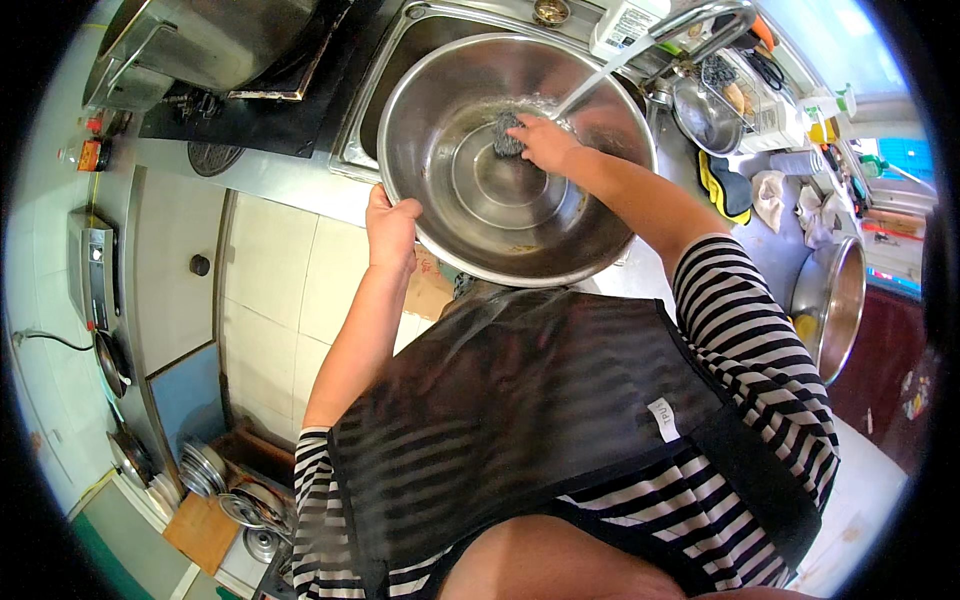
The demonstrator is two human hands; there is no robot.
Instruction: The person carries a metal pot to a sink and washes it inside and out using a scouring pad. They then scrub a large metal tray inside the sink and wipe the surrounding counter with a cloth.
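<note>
A large stainless steel basin [480,232] is tilted toward me over the sink [367,142]. My left hand [392,225] grips its rim at the lower left, thumb on the inside. Inside the basin, my right hand [546,142] presses a steel wool scourer [508,135] against the far part of the inner surface. From the curved faucet [697,15] a stream of water [600,79] runs into the basin just beside the right hand. Small brownish spots show on the near inner wall.
At the upper left, a big metal pot [217,37] stands by a black stovetop [232,120]. A smaller steel bowl [705,120], a black-and-yellow cloth [724,187] and a white bottle [626,30] are on the right counter side. Another basin [832,307] leans farther right.
</note>
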